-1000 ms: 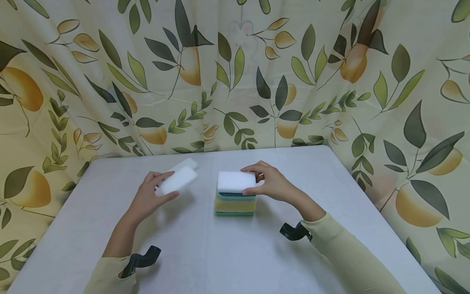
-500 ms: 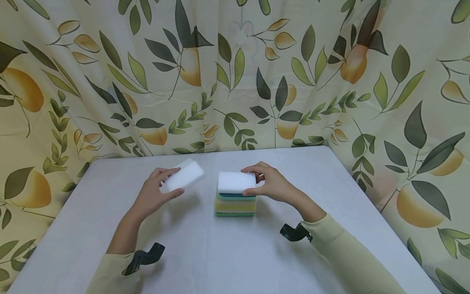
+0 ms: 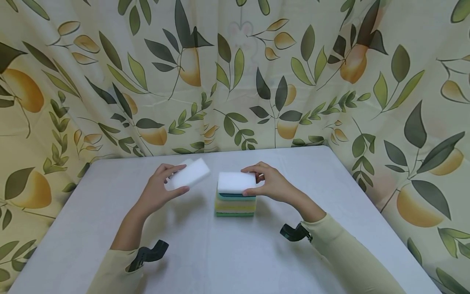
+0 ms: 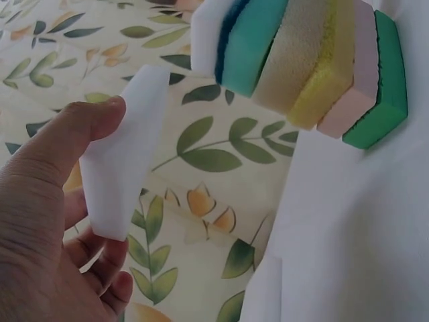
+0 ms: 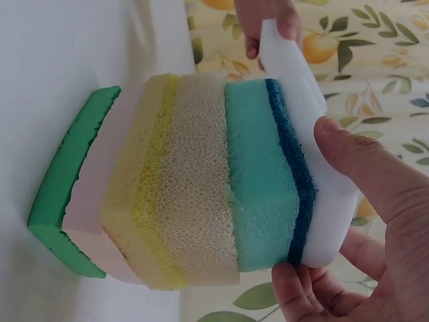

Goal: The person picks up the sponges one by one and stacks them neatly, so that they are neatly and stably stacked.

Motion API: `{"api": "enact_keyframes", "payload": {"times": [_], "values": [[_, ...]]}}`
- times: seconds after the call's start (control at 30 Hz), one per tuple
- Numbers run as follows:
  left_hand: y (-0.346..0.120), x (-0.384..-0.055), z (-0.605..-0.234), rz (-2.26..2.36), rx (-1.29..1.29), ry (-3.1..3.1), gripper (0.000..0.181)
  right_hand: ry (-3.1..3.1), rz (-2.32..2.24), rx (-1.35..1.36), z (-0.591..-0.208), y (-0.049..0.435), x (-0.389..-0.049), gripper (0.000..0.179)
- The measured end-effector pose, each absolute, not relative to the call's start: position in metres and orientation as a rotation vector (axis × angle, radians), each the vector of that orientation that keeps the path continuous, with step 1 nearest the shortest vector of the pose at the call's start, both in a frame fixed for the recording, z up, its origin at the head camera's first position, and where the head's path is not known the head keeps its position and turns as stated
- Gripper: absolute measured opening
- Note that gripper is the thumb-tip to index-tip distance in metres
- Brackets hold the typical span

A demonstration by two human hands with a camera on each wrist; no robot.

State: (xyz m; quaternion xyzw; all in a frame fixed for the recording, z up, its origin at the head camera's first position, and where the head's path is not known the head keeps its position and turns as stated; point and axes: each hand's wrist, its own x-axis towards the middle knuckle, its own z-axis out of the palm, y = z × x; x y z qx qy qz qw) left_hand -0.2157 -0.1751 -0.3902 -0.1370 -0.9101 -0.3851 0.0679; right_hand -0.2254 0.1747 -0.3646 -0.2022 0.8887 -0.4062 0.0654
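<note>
My left hand (image 3: pixel 156 188) pinches a white sponge (image 3: pixel 192 172) between thumb and fingers. It is raised and tilted, left of a stack of sponges (image 3: pixel 236 206). In the right wrist view the stack's layers show: green, pale pink, yellow, beige mesh, and a teal sponge (image 5: pixel 261 181) with a dark blue scouring face. On top lies another white sponge (image 5: pixel 332 208). My right hand (image 3: pixel 273 183) grips this top one at its right end, thumb on the front edge and fingers at the back. In the left wrist view the held sponge (image 4: pixel 127 154) is apart from the stack.
A further white block (image 4: pixel 265 292) lies on the white-covered table (image 3: pixel 220 253), mostly hidden behind the left-hand sponge in the head view. A curtain (image 3: pixel 235 81) with leaf and fruit print stands behind the table and at its sides. Dark wrist mounts (image 3: pixel 295 232) jut from both sleeves.
My left hand has moved right and slightly farther from me, bringing its white sponge nearer the stack and more over the block behind. The right hand stays on the top sponge.
</note>
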Motion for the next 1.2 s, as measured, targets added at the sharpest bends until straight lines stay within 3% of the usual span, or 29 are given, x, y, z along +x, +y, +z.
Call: {"api": "enact_keyframes", "payload": {"times": [1.2], "values": [[-0.143,-0.222,-0.384,-1.245,-0.567,-2.714,0.067,2.670,-1.234,-0.619,-0.365,0.174,-0.227,0.065]]}}
